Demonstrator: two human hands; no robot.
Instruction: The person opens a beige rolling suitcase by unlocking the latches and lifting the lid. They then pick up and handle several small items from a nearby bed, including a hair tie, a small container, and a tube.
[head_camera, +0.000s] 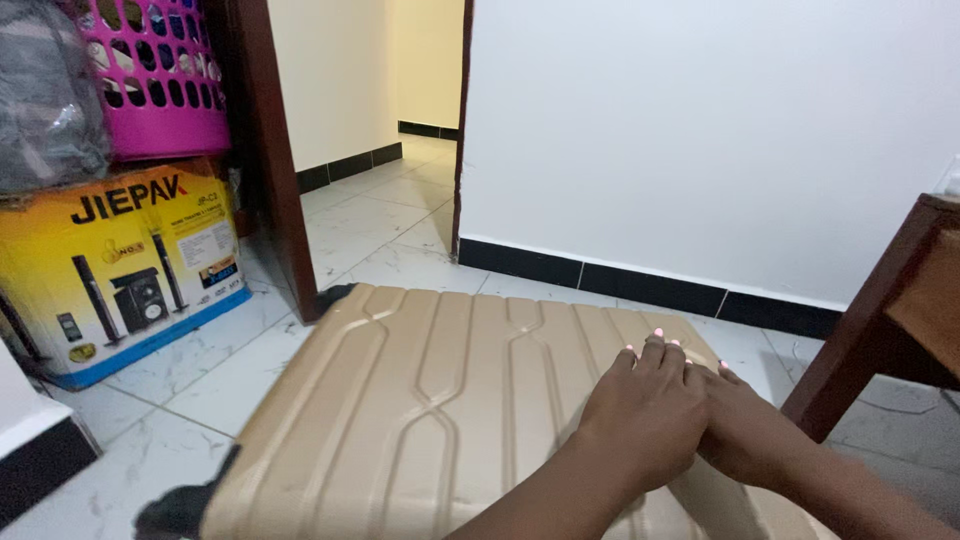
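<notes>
- two bare hands rest flat on a beige ribbed hard-shell suitcase (420, 420) lying on its side on the white marble-patterned tile floor (370, 225).
- left hand (645, 415) lies palm down on the shell, fingers close together, gripping nothing.
- right hand (750, 435) sits just beside it, partly tucked under the left; its grip cannot be told.
- black suitcase wheel (170, 512) shows at the near left corner.
- yellow cardboard box (125, 265) stands at left under a pink plastic laundry basket (165, 75).
- dark wooden furniture leg (870, 320) stands at right, near the white wall (700, 130).
</notes>
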